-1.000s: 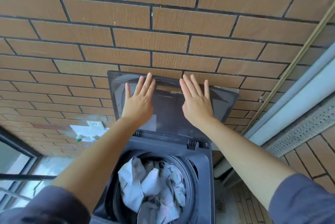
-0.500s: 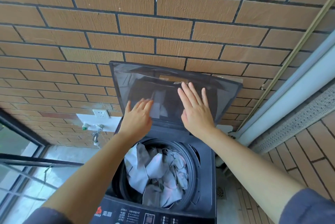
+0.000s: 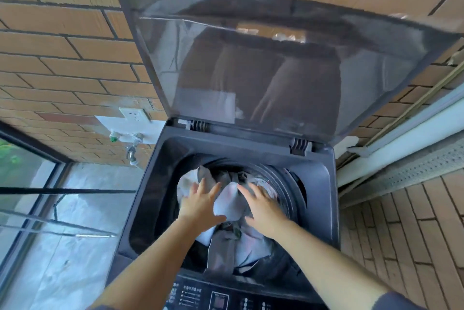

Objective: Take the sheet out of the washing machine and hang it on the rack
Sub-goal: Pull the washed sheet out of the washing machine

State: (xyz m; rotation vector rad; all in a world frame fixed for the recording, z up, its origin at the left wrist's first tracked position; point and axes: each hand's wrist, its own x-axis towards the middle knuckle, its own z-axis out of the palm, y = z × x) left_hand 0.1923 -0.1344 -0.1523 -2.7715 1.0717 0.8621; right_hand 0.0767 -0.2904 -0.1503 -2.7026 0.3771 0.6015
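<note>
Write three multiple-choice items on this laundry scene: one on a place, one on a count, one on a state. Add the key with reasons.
1. Where is the wall socket?
A. left of the washing machine
B. right of it
C. on the floor

2. How many hands are over the sheet?
A. none
B. one
C. two

3. The lid is:
A. shut
B. raised open
C. taken off

Key:
1 A: the socket is on the brick wall to the machine's left.
2 C: the left hand and right hand both reach in, fingers straight.
3 B: the lid stands up in front of the wall.
</note>
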